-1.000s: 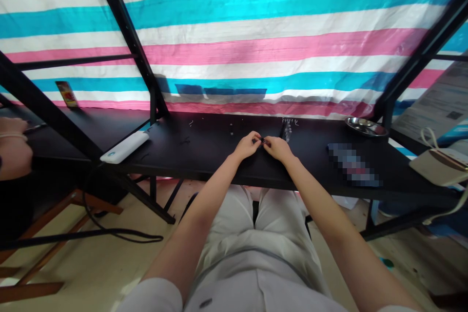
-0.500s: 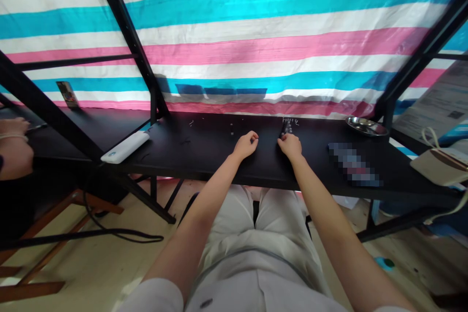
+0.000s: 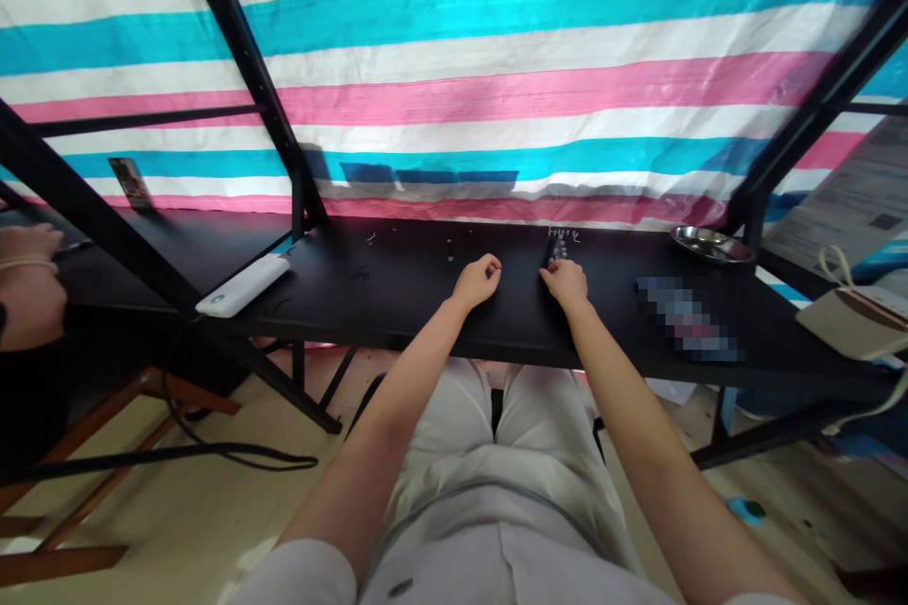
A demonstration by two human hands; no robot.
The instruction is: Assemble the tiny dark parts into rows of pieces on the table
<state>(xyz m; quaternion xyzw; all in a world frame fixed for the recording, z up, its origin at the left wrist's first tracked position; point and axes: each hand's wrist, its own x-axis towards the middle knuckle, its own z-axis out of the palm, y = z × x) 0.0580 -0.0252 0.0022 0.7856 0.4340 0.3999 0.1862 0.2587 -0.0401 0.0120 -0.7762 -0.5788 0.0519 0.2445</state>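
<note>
My left hand [image 3: 479,282] rests on the black table [image 3: 397,293] with its fingers curled and closed. Whatever it may hold is hidden. A short distance to its right, my right hand [image 3: 566,283] lies with bent, closed fingers at the near end of a cluster of small pale round pieces [image 3: 560,249]. Along the cluster's left side runs a dark narrow strip [image 3: 550,249]. Behind it are several thin white bits [image 3: 564,233] in a row. Two tiny light pieces [image 3: 449,257] sit left of my left hand.
A white power bank-like block [image 3: 245,285] lies at the table's left end. On the right are a shiny metal dish [image 3: 709,246], a blurred-out flat item [image 3: 688,319] and a beige bag [image 3: 855,317]. Another person's hand [image 3: 32,269] shows at far left. Black frame posts [image 3: 245,52] flank the table.
My right hand has shifted very slightly to the right. My left hand stays in place.
</note>
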